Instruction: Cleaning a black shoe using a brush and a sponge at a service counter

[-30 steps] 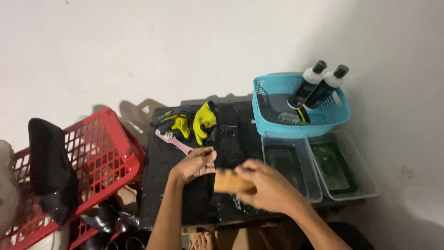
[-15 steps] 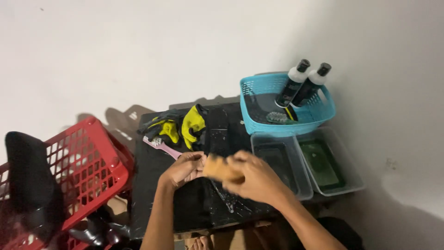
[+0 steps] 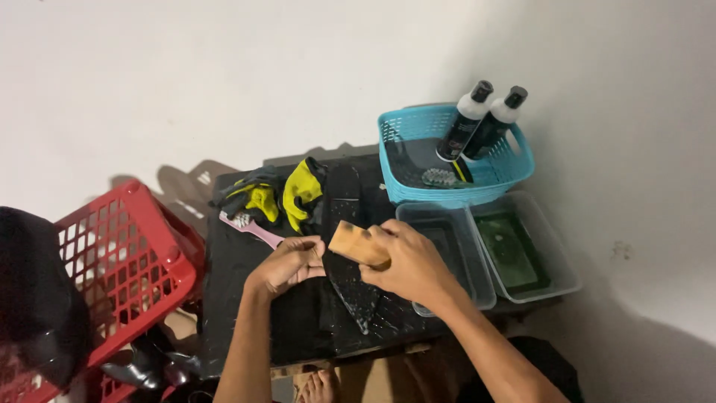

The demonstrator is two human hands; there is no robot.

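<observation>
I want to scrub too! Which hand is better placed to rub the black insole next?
Probably the right hand: its fingers already grip the wooden brush over the black insole. The left hand lies on the insole's edge.

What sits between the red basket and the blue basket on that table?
In the head view, between the red basket and the blue basket lie yellow-and-black gloves, a pink brush and a black insole on the black table.

Plain white wall (image 3: 186,75), low black table (image 3: 239,276), dim corner shadow at right
</observation>
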